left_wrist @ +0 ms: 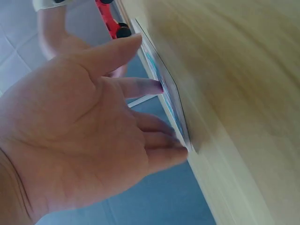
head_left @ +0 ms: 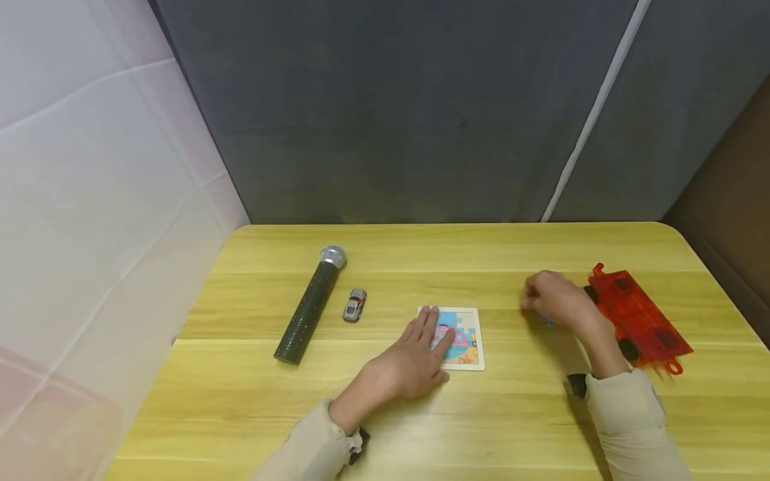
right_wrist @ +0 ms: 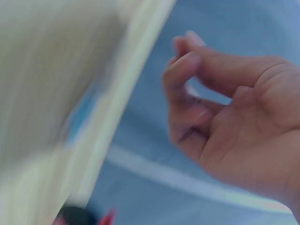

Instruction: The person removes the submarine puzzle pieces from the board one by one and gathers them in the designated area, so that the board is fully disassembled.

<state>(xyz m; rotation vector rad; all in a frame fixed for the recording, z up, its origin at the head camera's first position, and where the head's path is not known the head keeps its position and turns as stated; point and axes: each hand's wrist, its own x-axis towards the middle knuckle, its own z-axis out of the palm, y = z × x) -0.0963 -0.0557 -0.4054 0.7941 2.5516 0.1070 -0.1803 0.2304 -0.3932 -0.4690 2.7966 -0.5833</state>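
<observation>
My left hand (head_left: 415,364) lies with straight fingers on a small square jigsaw puzzle (head_left: 476,357), its white border showing around a blue, pink and beige picture. From the left wrist view, the fingertips touch the thin puzzle board (left_wrist: 176,101) and the palm stays raised. My right hand (head_left: 559,300) is held over the table to the right, blurred, with curled fingers. In the right wrist view its thumb and index fingertips (right_wrist: 190,58) come together, and nothing shows between them. Below this hand lies a small blue piece (head_left: 546,321), partly hidden by it.
A red see-through toy car base (head_left: 644,314) with black wheels and end hooks sits close to my right wrist. Left of the puzzle are a small silver toy car (head_left: 355,305) and a black microphone (head_left: 309,310). A dark partition (head_left: 421,113) stands behind the table.
</observation>
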